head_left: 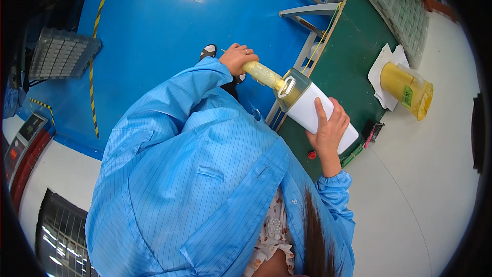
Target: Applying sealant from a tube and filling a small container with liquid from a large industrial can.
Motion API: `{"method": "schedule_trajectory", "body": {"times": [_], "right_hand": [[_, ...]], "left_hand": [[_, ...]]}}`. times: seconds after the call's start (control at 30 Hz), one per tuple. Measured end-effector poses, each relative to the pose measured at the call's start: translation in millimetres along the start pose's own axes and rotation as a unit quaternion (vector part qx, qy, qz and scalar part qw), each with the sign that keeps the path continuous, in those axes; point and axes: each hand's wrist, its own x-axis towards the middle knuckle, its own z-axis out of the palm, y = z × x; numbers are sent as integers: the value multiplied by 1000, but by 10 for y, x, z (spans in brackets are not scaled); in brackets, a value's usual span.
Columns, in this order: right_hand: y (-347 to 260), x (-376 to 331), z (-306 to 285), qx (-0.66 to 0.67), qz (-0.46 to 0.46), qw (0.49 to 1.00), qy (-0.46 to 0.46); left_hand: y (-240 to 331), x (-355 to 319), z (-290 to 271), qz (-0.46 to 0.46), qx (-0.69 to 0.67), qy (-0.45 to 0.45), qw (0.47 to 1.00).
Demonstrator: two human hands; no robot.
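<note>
My left hand [234,57] is closed around a small yellow bottle [261,74], holding it out over the blue floor. My right hand [329,128] grips the white body of a large jug [312,107] with a clear yellowish top and a handle. The jug is tilted, and its mouth meets the mouth of the small bottle just past the edge of the green table [353,56]. Both of my arms are in blue striped coat sleeves.
A yellow container [407,90] lies on white paper on the green table. A clear gridded tray [400,0] stands at the table's far side. Metal frame legs [312,10] jut over the blue floor [169,25]. Another gridded tray [61,54] lies at left near yellow-black tape.
</note>
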Motion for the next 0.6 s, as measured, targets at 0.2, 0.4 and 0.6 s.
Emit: {"method": "schedule_trajectory", "body": {"times": [0.2,0.4,0.6], "right_hand": [[-146,72,-41,-22,8,1000,-16],[-253,87,8,-65,19,997,-29],[-309,157,5,-91,-1,995,-47]], "left_hand": [[-66,-63,43,-9,-8,-5,1000],[-101,-127,88,-25,-39,2,999],[-157,-127,79,-12,-34,-19,999]]}}
